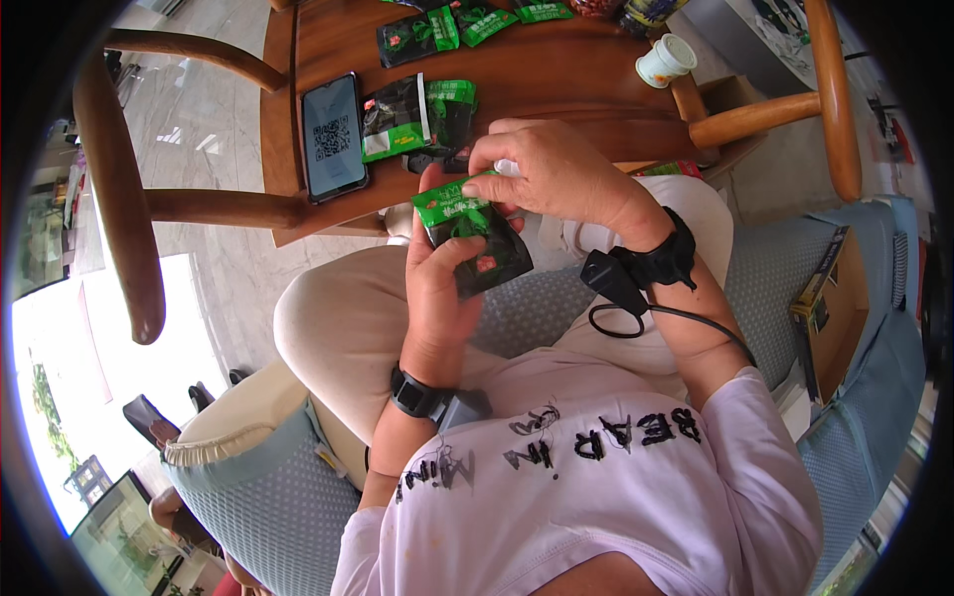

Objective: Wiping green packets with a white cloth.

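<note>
My left hand (436,294) holds a black and green foil packet (496,261) above my lap, with the thumb laid across its front. The packet is tilted and bears writing and a leaf picture. My right hand (555,171) pinches its green top edge between thumb and fingers. A small white thing (508,167) shows by the right fingers; I cannot tell what it is. Just beyond my hands, another black and green packet (395,119) with a white strip along one edge overlaps a similar packet (451,112) on the wooden surface (551,82).
A smartphone (335,138) with a code on its screen lies left of the packets. Several more packets (417,36) lie at the far edge. A white spool-like container (665,61) stands right. Rounded wooden bars (223,208) flank the surface. An open cardboard box (831,320) rests on the sofa.
</note>
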Demonstrator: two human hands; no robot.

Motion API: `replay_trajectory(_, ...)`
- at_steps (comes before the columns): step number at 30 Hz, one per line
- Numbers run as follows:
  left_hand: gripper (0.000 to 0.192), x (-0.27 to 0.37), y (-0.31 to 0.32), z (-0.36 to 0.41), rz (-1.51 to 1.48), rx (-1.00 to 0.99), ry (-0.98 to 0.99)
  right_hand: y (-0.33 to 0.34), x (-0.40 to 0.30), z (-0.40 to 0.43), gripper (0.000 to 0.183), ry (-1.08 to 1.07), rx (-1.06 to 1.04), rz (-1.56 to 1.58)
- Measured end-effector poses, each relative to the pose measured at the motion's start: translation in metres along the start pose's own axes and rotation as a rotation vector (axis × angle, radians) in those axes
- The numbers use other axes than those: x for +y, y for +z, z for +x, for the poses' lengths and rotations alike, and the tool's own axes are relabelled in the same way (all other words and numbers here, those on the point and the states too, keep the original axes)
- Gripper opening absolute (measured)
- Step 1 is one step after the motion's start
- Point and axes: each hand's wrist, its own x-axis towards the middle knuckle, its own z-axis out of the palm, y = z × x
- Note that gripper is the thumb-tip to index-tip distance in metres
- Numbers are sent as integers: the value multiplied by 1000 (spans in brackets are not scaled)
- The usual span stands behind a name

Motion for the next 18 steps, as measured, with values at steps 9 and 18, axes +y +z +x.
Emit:
replay_trajectory(9, 30, -6, -11, 3, 95, 87, -13, 1, 7, 9, 15, 24, 234, 118)
replay_trajectory(18, 27, -6, -22, 4, 103, 161, 98, 12, 12, 9, 31, 73, 63, 278)
